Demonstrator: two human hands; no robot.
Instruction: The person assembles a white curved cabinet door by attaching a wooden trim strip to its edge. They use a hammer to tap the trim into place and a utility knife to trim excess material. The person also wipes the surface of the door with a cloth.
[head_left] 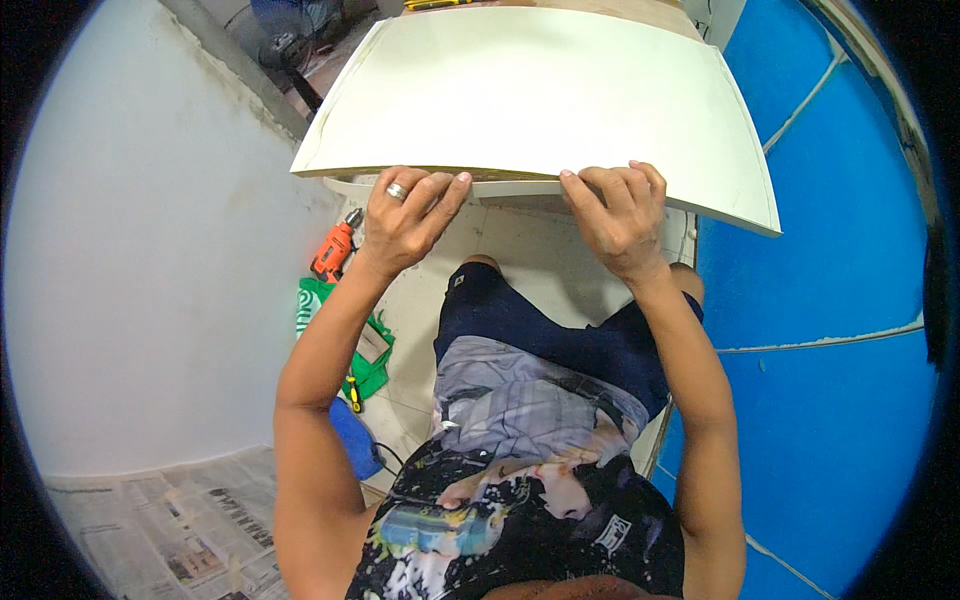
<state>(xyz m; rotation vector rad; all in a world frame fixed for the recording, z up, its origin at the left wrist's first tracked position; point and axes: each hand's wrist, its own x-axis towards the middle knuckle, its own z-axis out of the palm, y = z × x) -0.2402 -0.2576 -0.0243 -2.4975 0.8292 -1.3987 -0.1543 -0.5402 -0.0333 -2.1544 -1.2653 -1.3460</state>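
Note:
A large white board [520,95] lies flat in front of me, its near edge facing my body. My left hand [408,215] has its fingers curled over that edge, left of the middle; a ring is on one finger. To its right, my right hand [620,215] grips the same edge, fingertips on top. Between the hands a brown raw edge shows, and just below it runs a narrow white strip [515,188]. Whether the strip touches the board there, I cannot tell. The undersides of my fingers and thumbs are partly hidden.
On the floor at left lie an orange power drill [333,250], a green bag [372,375], a yellow-and-black screwdriver [353,393] and a blue object [352,440]. Newspaper [190,520] covers the lower left. A pale wall [150,250] and a blue wall [820,270] flank me.

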